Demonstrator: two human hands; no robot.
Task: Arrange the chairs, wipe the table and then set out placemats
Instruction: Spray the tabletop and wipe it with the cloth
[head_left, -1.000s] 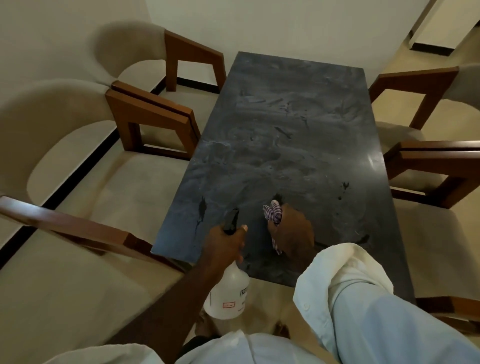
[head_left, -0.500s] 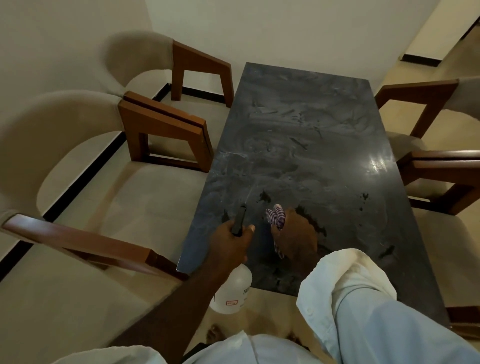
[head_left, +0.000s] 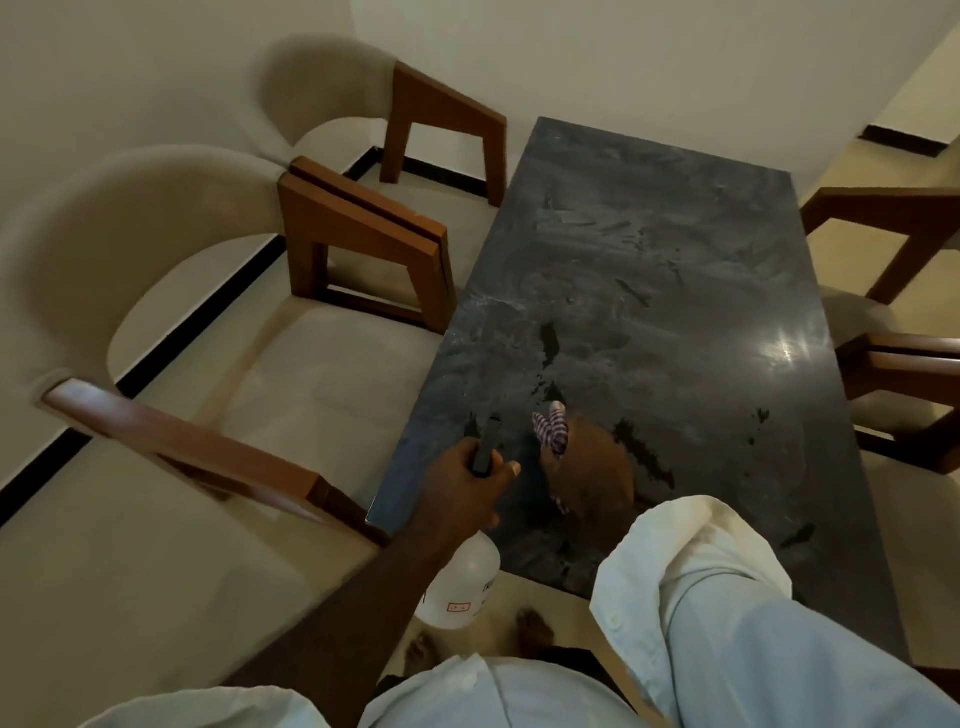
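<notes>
A dark stone table (head_left: 649, 249) runs away from me, streaked with wet smears and dark droplets. My left hand (head_left: 462, 488) grips the black trigger head of a white spray bottle (head_left: 462, 587) over the table's near left corner, nozzle pointing along the tabletop. Just to its right, my right hand (head_left: 592, 467) holds a striped cloth (head_left: 553, 428) down on the wet surface; most of the cloth is hidden under the hand.
Two beige chairs with wooden arms (head_left: 363, 244) stand along the left side, close to the wall. Two more chairs (head_left: 904, 364) stand at the right edge. My bare feet (head_left: 530, 629) stand on the floor at the table's near end.
The view has shifted left, so the table sits further right in frame. New dark wet patches show on the tabletop ahead of the nozzle. Both hands keep their holds.
</notes>
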